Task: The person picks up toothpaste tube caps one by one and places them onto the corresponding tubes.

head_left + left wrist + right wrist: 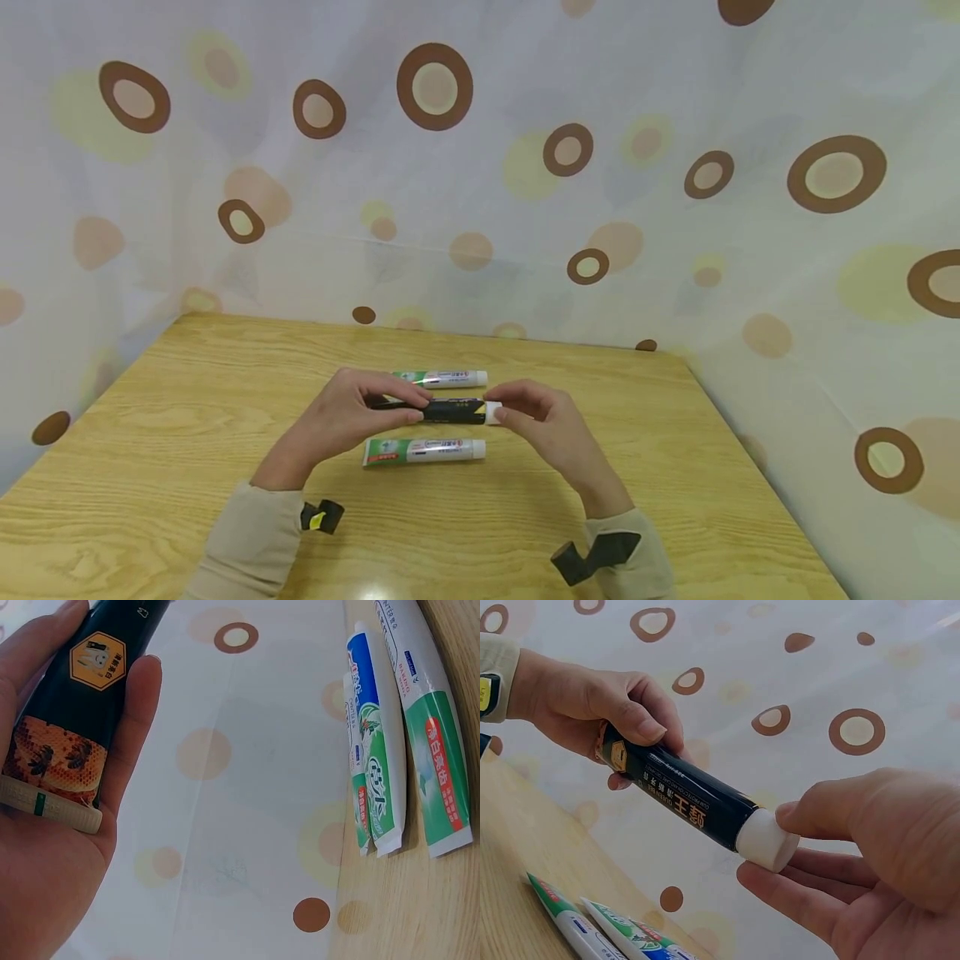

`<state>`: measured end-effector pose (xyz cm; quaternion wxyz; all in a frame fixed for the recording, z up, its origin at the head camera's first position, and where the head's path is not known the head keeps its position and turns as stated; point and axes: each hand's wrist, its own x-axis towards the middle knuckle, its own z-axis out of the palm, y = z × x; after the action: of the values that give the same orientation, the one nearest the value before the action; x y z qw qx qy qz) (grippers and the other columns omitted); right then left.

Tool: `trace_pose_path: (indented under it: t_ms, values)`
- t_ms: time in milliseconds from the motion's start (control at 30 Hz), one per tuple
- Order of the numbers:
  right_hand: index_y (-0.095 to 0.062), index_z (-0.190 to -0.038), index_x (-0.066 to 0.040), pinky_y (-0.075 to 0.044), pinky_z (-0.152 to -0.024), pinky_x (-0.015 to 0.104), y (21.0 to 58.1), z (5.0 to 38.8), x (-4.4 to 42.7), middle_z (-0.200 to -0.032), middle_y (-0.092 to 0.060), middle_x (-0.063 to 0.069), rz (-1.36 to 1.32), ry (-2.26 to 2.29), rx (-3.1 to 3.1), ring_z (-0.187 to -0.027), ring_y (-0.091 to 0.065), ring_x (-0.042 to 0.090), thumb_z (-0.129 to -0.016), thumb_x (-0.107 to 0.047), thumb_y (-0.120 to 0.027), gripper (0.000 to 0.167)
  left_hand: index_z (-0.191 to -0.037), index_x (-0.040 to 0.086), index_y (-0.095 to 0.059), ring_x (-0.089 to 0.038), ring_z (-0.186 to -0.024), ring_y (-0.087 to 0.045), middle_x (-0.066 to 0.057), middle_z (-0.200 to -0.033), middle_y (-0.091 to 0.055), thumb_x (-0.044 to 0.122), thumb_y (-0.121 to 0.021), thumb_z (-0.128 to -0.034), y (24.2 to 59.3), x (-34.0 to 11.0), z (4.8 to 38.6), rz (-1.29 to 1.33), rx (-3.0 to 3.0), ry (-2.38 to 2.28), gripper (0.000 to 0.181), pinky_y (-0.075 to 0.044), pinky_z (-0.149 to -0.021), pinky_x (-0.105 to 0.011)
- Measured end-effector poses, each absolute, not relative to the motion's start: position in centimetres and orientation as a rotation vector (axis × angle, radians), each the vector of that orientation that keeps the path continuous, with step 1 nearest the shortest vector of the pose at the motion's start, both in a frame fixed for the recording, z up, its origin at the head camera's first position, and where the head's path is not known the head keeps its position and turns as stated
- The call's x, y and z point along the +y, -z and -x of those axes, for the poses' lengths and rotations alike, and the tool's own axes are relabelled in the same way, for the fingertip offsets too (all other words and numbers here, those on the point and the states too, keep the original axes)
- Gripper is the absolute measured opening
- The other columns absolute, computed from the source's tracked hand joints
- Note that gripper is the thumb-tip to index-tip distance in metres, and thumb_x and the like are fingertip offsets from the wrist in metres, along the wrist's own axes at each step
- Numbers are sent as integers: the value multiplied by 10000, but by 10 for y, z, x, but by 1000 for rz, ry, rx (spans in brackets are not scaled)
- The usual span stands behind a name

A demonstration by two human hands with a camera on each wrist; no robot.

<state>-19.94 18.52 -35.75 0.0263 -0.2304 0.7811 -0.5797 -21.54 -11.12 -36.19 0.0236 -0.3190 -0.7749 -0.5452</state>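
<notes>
A black toothpaste tube [453, 411] with a white cap [767, 840] is held above the table between both hands. My left hand [347, 417] grips its flat, crimped end, thumb on one side and fingers on the other; a honeycomb print [56, 761] shows there in the left wrist view. My right hand [546, 425] pinches the cap between thumb and fingertips. Below lie white-and-green toothpaste tubes: a far one [450, 379], a near one [427, 451], and a blue-marked one [375, 742] between them, which the black tube hides in the head view.
The tubes lie side by side on a wood-grain table [450, 533], their caps pointing right in the head view. A pale sheet [480, 183] with brown ring patterns hangs behind the table and along its sides.
</notes>
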Motion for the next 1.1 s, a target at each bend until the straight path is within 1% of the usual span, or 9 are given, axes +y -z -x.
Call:
trace_pose_path:
  t_ms: [167,300,433,667,833,933,1000,1067,1100]
  values:
    - [-679,-1200,-98,-560,-909,336,357,200,185,-1186,-679,120,697,1768,2410,-1019,-697,177,-969,-196,-655,253,-1006,230,-794,-89,-1008,-704,22,-1094,-756,250,-777,-864,362,-112,215,994,-2391,1674,144,-578,-711,-291]
    - [-663,-1231,-59,-561,-913,342,357,201,185,-1204,-671,151,675,1757,2379,-1029,-701,188,-968,-165,-651,284,-998,233,-795,-86,-1014,-702,21,-1089,-758,247,-781,-860,361,-113,215,990,-2392,1675,139,-578,-708,-288]
    - [-647,-1241,-36,-559,-912,318,358,202,185,-1224,-651,170,692,1761,2373,-1039,-693,190,-981,-149,-628,284,-996,242,-796,-86,-1008,-704,23,-1093,-757,256,-785,-857,360,-112,214,984,-2397,1675,141,-579,-714,-287]
    - [-661,-1189,-80,-560,-909,319,357,201,185,-1200,-654,129,695,1761,2402,-1031,-686,181,-993,-164,-612,219,-993,231,-797,-93,-1009,-705,17,-1092,-757,260,-786,-856,360,-111,214,985,-2402,1693,141,-580,-709,-291]
    - [-660,-1205,-63,-559,-920,379,356,199,186,-1184,-667,150,679,1766,2368,-1019,-703,200,-972,-151,-642,250,-989,241,-796,-90,-1016,-702,21,-1090,-757,260,-784,-856,360,-112,214,971,-2409,1693,134,-578,-710,-292]
    - [-642,-1228,-25,-558,-918,420,357,200,187,-1183,-662,181,687,1776,2344,-1011,-712,237,-979,-146,-631,277,-988,241,-797,-92,-1013,-703,23,-1090,-757,259,-785,-856,360,-112,214,970,-2409,1696,134,-577,-707,-292]
    - [-630,-1236,-6,-562,-911,416,358,200,186,-1187,-654,195,692,1778,2338,-1016,-711,271,-992,-156,-613,287,-988,239,-797,-93,-1021,-701,23,-1090,-757,258,-784,-857,360,-112,214,973,-2407,1698,133,-576,-708,-290]
    - [-625,-1239,1,-565,-907,388,357,201,186,-1197,-647,187,694,1777,2346,-1028,-703,273,-1004,-168,-596,291,-989,232,-798,-95,-1023,-701,20,-1090,-757,257,-784,-857,360,-111,214,982,-2402,1701,135,-578,-710,-289]
    - [-631,-1233,-13,-565,-907,374,357,200,185,-1202,-647,173,688,1774,2357,-1036,-697,264,-1004,-173,-596,282,-991,229,-798,-96,-1025,-701,18,-1090,-757,256,-784,-858,360,-111,214,987,-2399,1702,137,-579,-714,-288]
